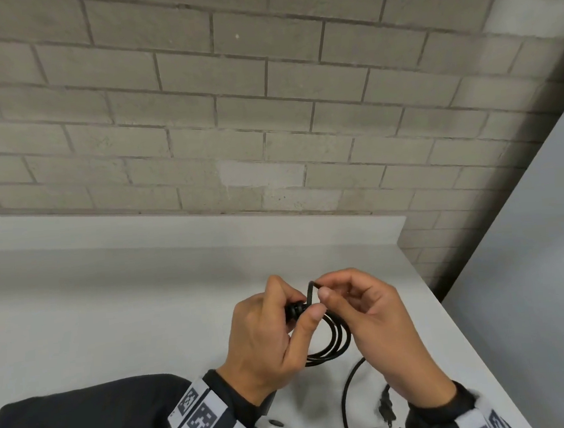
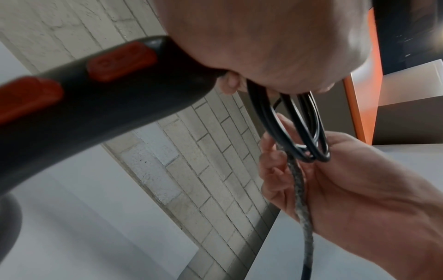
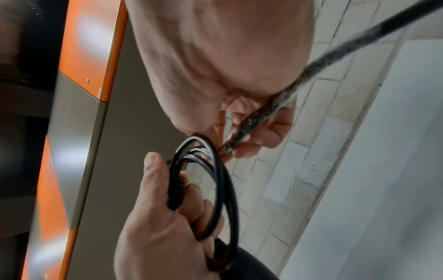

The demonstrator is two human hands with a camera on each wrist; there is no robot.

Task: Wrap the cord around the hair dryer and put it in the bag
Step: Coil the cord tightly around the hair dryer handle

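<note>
Left hand: the left hand (image 1: 263,337) is curled round the end of the hair dryer (image 2: 79,98) handle, thumb pressing the gathered loops of the cord (image 1: 331,340) against it.
Right hand: the right hand (image 1: 376,321) pinches the cord's free run between thumb and fingers (image 1: 325,293), just beside the left thumb.
Cord: several black loops hang between the two hands, above the tabletop (image 1: 113,311); the rest trails down to the plug (image 1: 387,408), which lies on the tabletop near the right wrist.
Hair dryer: black with orange buttons, held up off the tabletop; its body is mostly hidden under the left hand in the head view.
Backdrop: a grey brick wall (image 1: 231,99) behind the tabletop.
</note>
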